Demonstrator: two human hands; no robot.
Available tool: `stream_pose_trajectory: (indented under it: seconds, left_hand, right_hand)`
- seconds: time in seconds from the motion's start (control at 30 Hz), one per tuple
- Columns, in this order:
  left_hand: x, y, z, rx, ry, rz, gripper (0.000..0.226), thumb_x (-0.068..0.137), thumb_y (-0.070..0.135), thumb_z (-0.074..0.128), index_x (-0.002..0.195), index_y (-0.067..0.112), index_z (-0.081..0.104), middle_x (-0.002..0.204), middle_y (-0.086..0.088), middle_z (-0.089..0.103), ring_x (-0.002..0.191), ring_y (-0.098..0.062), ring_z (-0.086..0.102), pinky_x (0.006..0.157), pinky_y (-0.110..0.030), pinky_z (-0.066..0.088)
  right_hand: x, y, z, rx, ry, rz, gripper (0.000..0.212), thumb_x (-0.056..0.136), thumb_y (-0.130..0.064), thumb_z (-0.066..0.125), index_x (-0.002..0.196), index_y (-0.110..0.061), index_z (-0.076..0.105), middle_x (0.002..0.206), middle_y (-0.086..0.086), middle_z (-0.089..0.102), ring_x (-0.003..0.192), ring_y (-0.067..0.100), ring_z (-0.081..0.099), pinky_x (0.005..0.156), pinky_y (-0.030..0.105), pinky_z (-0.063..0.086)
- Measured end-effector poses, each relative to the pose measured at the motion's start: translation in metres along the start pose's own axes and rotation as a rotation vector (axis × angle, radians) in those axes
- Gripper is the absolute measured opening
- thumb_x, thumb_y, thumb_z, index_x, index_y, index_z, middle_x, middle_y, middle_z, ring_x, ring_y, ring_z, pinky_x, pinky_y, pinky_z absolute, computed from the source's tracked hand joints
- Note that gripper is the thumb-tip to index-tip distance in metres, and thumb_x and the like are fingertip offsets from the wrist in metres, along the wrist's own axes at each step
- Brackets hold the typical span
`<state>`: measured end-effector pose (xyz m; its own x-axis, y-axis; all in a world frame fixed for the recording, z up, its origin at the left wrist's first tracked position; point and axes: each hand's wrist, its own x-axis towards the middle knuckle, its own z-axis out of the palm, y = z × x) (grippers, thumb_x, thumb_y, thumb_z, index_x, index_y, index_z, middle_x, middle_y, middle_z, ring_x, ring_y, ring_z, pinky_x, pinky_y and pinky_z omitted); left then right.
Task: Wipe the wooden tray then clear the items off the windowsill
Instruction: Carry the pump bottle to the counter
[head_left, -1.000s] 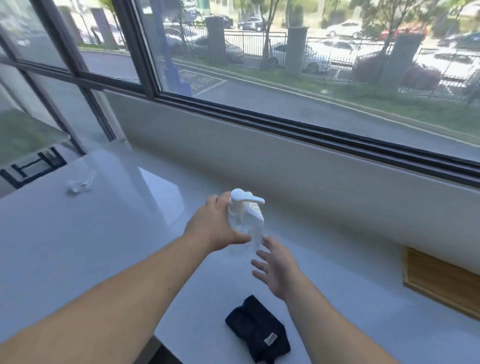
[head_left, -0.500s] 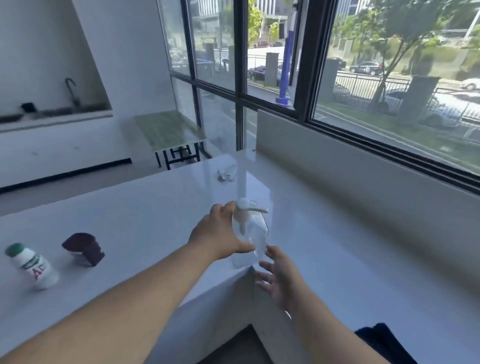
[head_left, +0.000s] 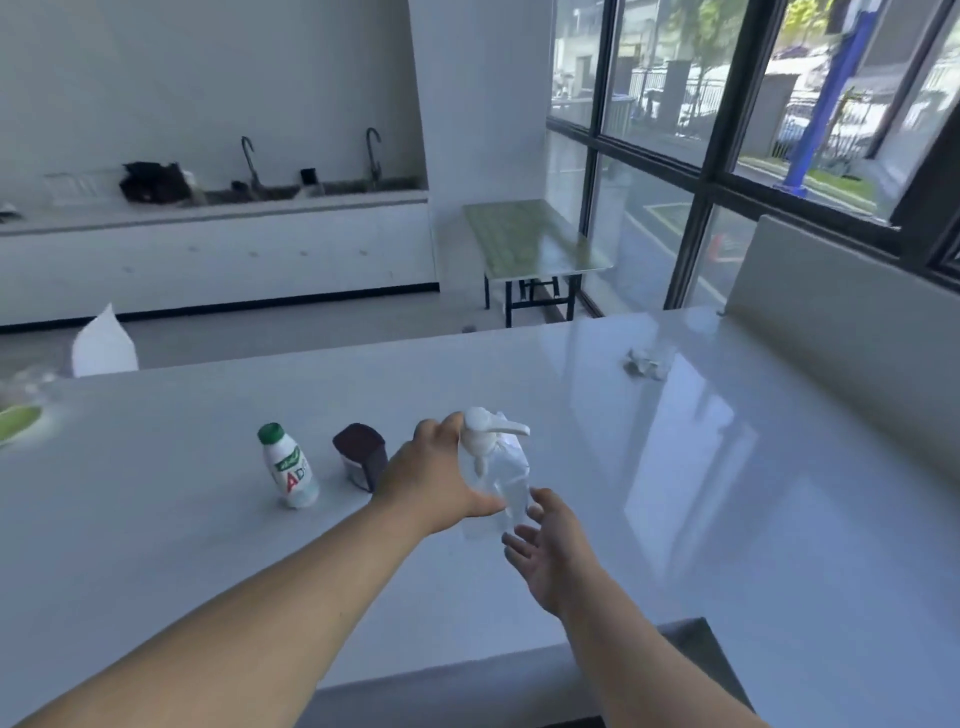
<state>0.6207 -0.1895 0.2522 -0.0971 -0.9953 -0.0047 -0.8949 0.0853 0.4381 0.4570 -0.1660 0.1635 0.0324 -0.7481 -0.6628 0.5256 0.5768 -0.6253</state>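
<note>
My left hand (head_left: 439, 480) grips a clear pump bottle (head_left: 498, 470) with a white pump head, held above the white counter (head_left: 727, 519). My right hand (head_left: 550, 553) is just below and right of the bottle, fingers spread, palm toward its base, holding nothing. To the left on the counter stand a small white drink bottle with a green cap (head_left: 288, 465) and a dark brown cup-like container (head_left: 361, 460). The wooden tray and the dark cloth are out of view.
A crumpled clear wrapper (head_left: 644, 364) lies further back on the counter near the low white wall under the window (head_left: 831, 322). A white bag (head_left: 104, 345) pokes up behind the counter's far edge. Beyond are a green-topped table (head_left: 530, 239) and a sink counter (head_left: 218, 218).
My view has swung left, away from the windowsill, tray and dark cloth, over to the counter. The pump bottle has travelled along in my left hand, my open right hand staying beside it.
</note>
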Motion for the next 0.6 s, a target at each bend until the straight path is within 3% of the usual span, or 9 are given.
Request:
stream_pose_trajectory:
  seconds: [0.1, 0.2, 0.4, 0.6]
  left_hand:
    - [0.037, -0.026, 0.000, 0.019, 0.011, -0.076, 0.104, 0.049, 0.073, 0.080, 0.140, 0.046, 0.039, 0.132, 0.008, 0.048, 0.114, -0.021, 0.062, 0.088, -0.039, 0.055]
    - [0.084, -0.048, 0.007, 0.019, 0.016, -0.154, 0.101, 0.052, 0.073, 0.082, 0.139, 0.045, 0.040, 0.129, 0.011, 0.046, 0.114, -0.016, 0.059, 0.082, -0.034, 0.050]
    - [0.177, -0.081, 0.031, 0.022, -0.022, -0.271, 0.104, 0.052, 0.078, 0.078, 0.142, 0.046, 0.036, 0.130, 0.011, 0.045, 0.111, -0.015, 0.059, 0.086, -0.034, 0.051]
    - [0.236, -0.110, 0.063, 0.020, -0.059, -0.357, 0.108, 0.050, 0.079, 0.077, 0.141, 0.047, 0.029, 0.129, 0.012, 0.043, 0.110, -0.016, 0.059, 0.082, -0.036, 0.052]
  right_hand:
    - [0.043, -0.010, 0.026, -0.013, -0.027, 0.045, 0.042, 0.086, -0.036, 0.069, 0.118, -0.010, 0.063, 0.113, 0.015, 0.060, 0.094, 0.031, 0.066, 0.089, 0.038, 0.055]
    - [0.095, -0.030, 0.049, -0.037, -0.029, 0.110, 0.029, 0.090, -0.037, 0.068, 0.109, -0.016, 0.062, 0.125, 0.017, 0.060, 0.109, 0.033, 0.067, 0.103, 0.042, 0.054]
    - [0.197, -0.063, 0.079, -0.113, -0.037, 0.217, 0.021, 0.091, -0.034, 0.065, 0.102, -0.017, 0.064, 0.113, 0.014, 0.059, 0.113, 0.034, 0.067, 0.104, 0.042, 0.053]
    - [0.270, -0.074, 0.094, -0.134, -0.011, 0.301, 0.020, 0.093, -0.034, 0.061, 0.103, -0.017, 0.062, 0.120, 0.015, 0.057, 0.113, 0.035, 0.066, 0.106, 0.043, 0.052]
